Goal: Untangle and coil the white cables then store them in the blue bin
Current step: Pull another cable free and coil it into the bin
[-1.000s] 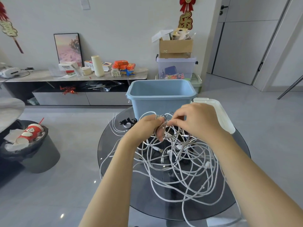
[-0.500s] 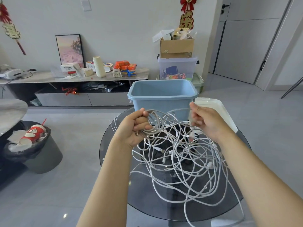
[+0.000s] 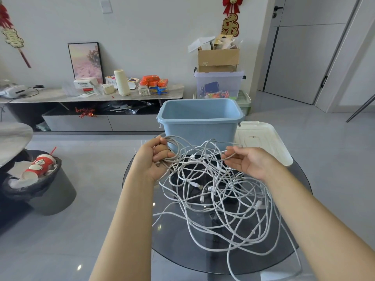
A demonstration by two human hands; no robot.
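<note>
While the left hand [image 3: 155, 159] grips a small bundle of coiled loops, fingers curled round them, the right hand [image 3: 248, 162] lies palm-up with one strand across its loosely curled fingers; whether it pinches that strand or merely cradles it, I cannot quite tell. Most of the white cables [image 3: 219, 201] sprawl in a loose snarl on the round glass table [image 3: 300, 226], with a few loops hanging over the near edge. The blue bin [image 3: 199, 122] stands open at the table's far side, and I can see no cable inside it; its white lid [image 3: 263, 140] lies just beside it on the right.

A hard pull on that strand would likely cinch the crossings into knots, or drag the whole heap toward the near rim, where the hanging loops could slide off to the floor. A plug might also snag. Open floor lies all round; the bin's mouth is unobstructed just beyond the hands.
</note>
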